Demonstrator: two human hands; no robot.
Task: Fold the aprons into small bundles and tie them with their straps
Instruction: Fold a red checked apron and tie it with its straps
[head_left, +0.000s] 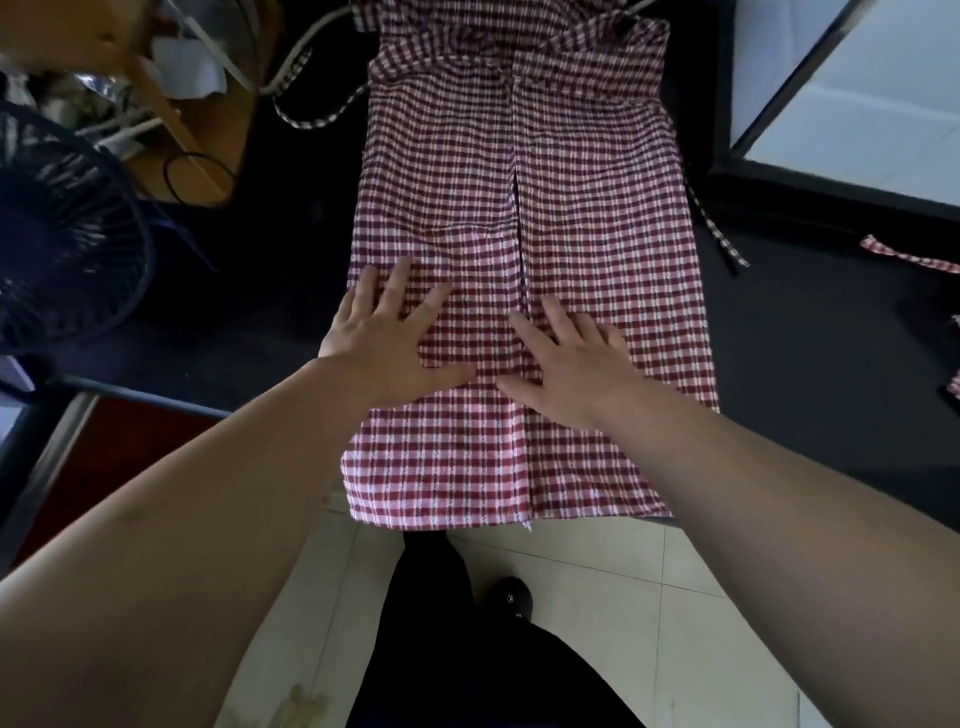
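A red-and-white checked apron (597, 208) lies lengthwise on a dark table (810, 338), both long sides folded inward so the edges meet down the middle. Its near end hangs over the table's front edge. My left hand (387, 338) lies flat with spread fingers on the left flap. My right hand (569, 364) lies flat on the right flap, just beside the centre seam. One strap (311, 117) loops out at the far left, and another strap (719, 228) trails off the right side.
A dark fan (62, 228) stands at the left by a wooden surface (208, 119) with cables. More checked cloth (909, 257) lies at the table's right edge. A glass-fronted case (841, 104) sits at the far right. Tiled floor and my dark legs show below.
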